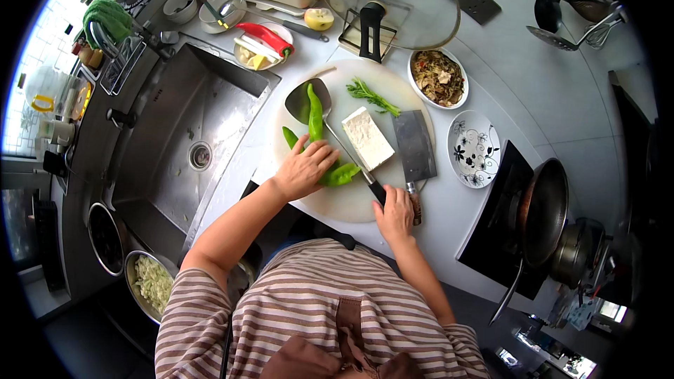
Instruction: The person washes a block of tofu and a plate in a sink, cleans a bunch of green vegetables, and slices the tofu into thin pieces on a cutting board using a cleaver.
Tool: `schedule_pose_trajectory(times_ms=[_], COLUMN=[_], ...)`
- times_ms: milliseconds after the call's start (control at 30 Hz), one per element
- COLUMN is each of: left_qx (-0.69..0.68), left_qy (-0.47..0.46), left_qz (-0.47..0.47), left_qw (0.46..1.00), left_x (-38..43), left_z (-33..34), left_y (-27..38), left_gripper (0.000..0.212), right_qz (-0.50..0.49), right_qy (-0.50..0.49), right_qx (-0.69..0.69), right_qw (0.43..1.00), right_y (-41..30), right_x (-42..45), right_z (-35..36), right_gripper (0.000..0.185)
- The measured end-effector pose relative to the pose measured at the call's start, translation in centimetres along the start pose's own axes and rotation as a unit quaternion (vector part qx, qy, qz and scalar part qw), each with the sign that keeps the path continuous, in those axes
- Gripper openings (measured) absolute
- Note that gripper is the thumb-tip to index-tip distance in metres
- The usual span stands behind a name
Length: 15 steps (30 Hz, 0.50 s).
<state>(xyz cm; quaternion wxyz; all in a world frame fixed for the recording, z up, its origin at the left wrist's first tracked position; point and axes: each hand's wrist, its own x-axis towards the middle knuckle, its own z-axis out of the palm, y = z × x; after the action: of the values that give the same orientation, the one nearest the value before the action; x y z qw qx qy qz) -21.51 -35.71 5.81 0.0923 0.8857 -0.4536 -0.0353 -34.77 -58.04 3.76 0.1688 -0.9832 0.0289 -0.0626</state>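
On a round white cutting board [347, 210], my left hand [308, 166] rests over several long green peppers [315, 110]; its grip on them cannot be made out. My right hand [395, 210] is at the black handle of a metal spatula [308, 100], its fingers touching the handle's end. The spatula's blade lies partly under one pepper. Right of its shaft sits a white block of tofu [368, 138], with a sprig of green herbs [373, 96] above. A cleaver [415, 145] lies at the board's right side, its handle just beyond my right hand.
A steel sink [174, 116] is at the left. Beyond the board are a plate with a red chili pepper [266, 38] and a glass lid [416, 5]. To the right stand a bowl of cooked food [438, 78], a flowered dish [473, 148] and a wok [545, 213] on the hob.
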Motion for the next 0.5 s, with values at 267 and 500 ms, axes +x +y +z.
schedule_pose_trajectory(times_ms=[267,500], left_qx=[-0.092,-0.077], left_qy=[0.099,0.152], left_qz=[0.046,0.044], left_qw=[0.99,0.984], left_x=[-3.1,-2.2], left_z=[0.9,1.8], left_y=[-0.7,0.6], left_gripper=[0.061,0.052], right_qz=[0.036,0.095], right_qy=[-0.044,0.063], right_qx=[0.087,0.17], right_qw=[0.995,0.979], right_y=[-1.9,-3.0], right_x=[-0.5,-0.7], right_z=[1.2,-1.9], right_gripper=[0.031,0.031])
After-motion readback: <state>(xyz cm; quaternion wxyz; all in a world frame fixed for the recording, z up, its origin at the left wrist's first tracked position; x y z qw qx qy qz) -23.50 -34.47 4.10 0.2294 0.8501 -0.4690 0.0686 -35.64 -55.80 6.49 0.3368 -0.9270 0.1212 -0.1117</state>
